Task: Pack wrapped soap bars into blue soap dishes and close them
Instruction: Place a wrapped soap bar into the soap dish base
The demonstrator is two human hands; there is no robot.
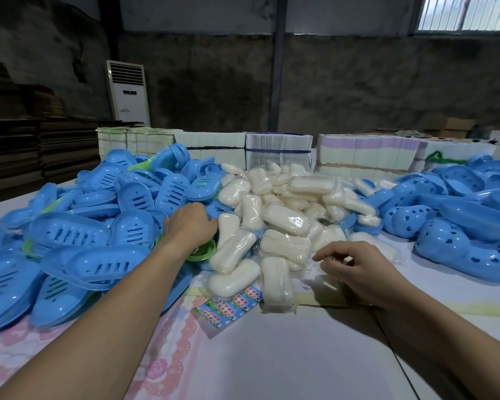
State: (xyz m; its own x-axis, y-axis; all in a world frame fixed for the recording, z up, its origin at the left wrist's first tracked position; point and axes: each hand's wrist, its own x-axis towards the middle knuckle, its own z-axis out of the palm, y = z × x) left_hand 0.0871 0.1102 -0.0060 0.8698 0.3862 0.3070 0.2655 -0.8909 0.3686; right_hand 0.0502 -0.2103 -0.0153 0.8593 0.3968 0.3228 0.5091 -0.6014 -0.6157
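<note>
Left hand (190, 223) reaches forward into the edge of the blue dish pile (93, 226), palm down, fingers curled over the dishes; cannot tell if it grips one. A green dish (203, 252) sits just under the left wrist. Right hand (355, 269) hovers low over a wrapped soap bar (324, 284) at the near right of the soap heap, fingers loosely curled with the index finger stretched out to the left; whether it pinches the wrap is unclear. Soap heap (286, 215) lies mid-desk between two blue piles, bars pointing every way. Nearest bar (277, 281) has its long axis running away from the person; the one beside it (233, 279) lies on a diagonal, far end to the right. Slotted blue dishes on the left mostly lie long axis left-right, upside down or tilted. Second blue pile (459, 226) on the right has dishes with small holes. Printed labels (228, 306) lie on the desk (272, 356) just in front of the soap. Stacks of paper bundles (277, 145) line the far edge.
</note>
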